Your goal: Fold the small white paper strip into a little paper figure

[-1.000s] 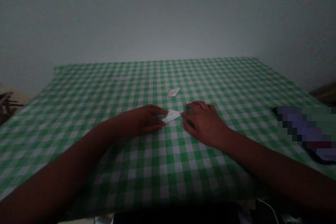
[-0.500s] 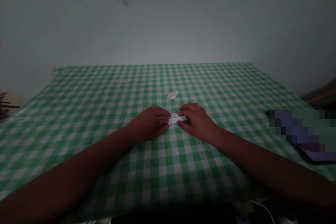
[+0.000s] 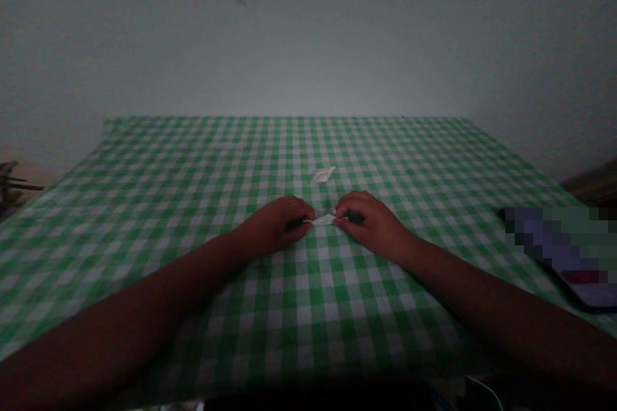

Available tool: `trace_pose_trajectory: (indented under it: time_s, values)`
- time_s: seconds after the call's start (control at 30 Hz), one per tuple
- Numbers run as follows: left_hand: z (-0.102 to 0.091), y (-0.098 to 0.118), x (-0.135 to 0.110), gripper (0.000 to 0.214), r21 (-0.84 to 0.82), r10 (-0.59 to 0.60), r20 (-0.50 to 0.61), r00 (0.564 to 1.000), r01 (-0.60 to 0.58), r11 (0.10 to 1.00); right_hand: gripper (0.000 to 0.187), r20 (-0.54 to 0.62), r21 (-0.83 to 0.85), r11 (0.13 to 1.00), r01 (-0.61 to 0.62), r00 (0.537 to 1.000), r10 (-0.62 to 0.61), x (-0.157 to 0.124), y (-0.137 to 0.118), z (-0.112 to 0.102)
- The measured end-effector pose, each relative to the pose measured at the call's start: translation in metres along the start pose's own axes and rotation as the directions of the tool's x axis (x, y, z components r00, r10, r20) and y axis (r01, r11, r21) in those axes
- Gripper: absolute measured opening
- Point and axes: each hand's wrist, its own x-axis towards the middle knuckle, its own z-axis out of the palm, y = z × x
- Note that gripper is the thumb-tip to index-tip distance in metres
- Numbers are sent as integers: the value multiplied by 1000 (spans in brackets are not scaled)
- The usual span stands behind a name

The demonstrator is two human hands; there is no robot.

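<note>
Between my two hands, low over the checked tablecloth, is a small piece of folded white paper point(image 3: 324, 219). My left hand point(image 3: 277, 221) pinches its left end between thumb and fingers. The right end is pinched the same way by my right hand point(image 3: 369, 221). The paper looks narrow and nearly edge-on from here; its ends are partly hidden by fingertips. Just beyond the hands lies a second folded white paper point(image 3: 323, 174), diamond-like in outline, flat on the cloth and touched by neither hand.
A green and white checked tablecloth point(image 3: 318, 308) covers the table, which reaches a plain wall point(image 3: 308, 45). At the right edge lies a dark-rimmed device with a blurred-out screen point(image 3: 554, 257). A faint whitish strip point(image 3: 229, 145) lies far left on the cloth.
The paper in my hands has tilted from showing its broad printed-looking face to a thinner, edge-on shape. Both hands now pinch its ends. The view has shifted slightly.
</note>
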Motion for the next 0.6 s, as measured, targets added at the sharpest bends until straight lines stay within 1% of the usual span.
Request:
trace_pose_trajectory:
  time_s: [0.07, 0.13, 0.23, 0.3, 0.4, 0.5, 0.6]
  values:
    - [-1, -2, -1, 13, -38, -10, -22, 1000, 9, 999, 5, 9, 65, 998, -25, 1000, 24, 0, -2, -3]
    - [-2, -2, -2, 11, -72, -5, -68, 998, 0, 997, 7, 19, 134, 987, -87, 996, 86, 0, -5, -5]
    - [-4, -1, -1, 8, -93, 53, -154, 987, -68, 993, 7, 17, 230, 962, -147, 989, 147, -1, -9, -7]
    - [-4, 0, 0, 7, -72, 76, -207, 975, -93, 993, 7, 13, 256, 954, -158, 987, 160, -2, -10, -7]
    - [-3, 1, 0, 4, 16, 96, -274, 957, -95, 995, 6, 7, 270, 951, -148, 988, 152, -3, -11, -6]
    - [-1, 0, -1, 3, 104, 124, -288, 950, -98, 990, 5, -8, 285, 948, -139, 989, 147, -3, -10, -5]
    - [0, -2, -2, 7, 102, 130, -276, 952, -105, 989, 4, -16, 265, 955, -130, 990, 139, -3, -10, -4]
